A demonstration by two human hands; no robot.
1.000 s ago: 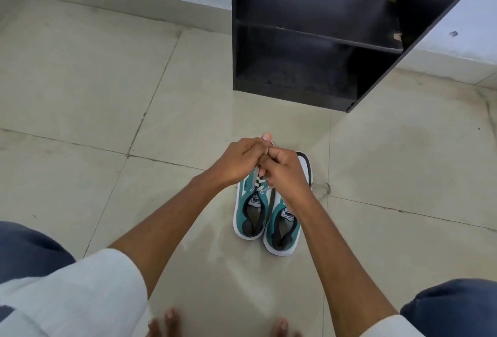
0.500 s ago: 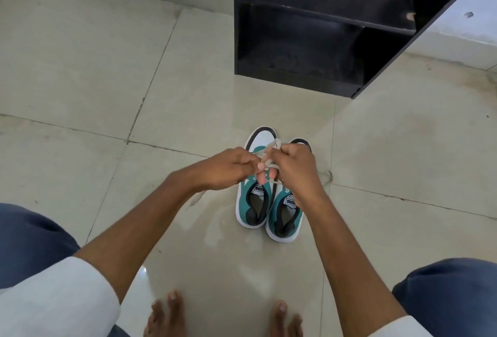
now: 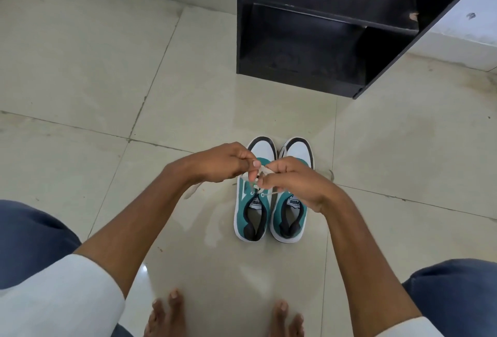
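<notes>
Two teal-and-white sneakers stand side by side on the tiled floor, toes pointing away from me: the left sneaker (image 3: pixel 248 218) and the right sneaker (image 3: pixel 291 213). My left hand (image 3: pixel 220 162) and my right hand (image 3: pixel 293 180) meet above the left sneaker's lacing. Both pinch its white shoelace (image 3: pixel 265 168) between fingers and thumb. A loose lace end (image 3: pixel 192 190) trails to the left under my left wrist. The hands hide the middle of both sneakers.
A black open shelf unit (image 3: pixel 322 27) stands on the floor against the wall, just beyond the sneakers. My bare feet (image 3: pixel 166 315) and knees in blue trousers frame the bottom of the view. Beige floor tiles spread to the left and right.
My hands have drawn back toward me along the sneakers, uncovering both white toe caps. They keep pinching the lace, and a loose lace end now shows at the left.
</notes>
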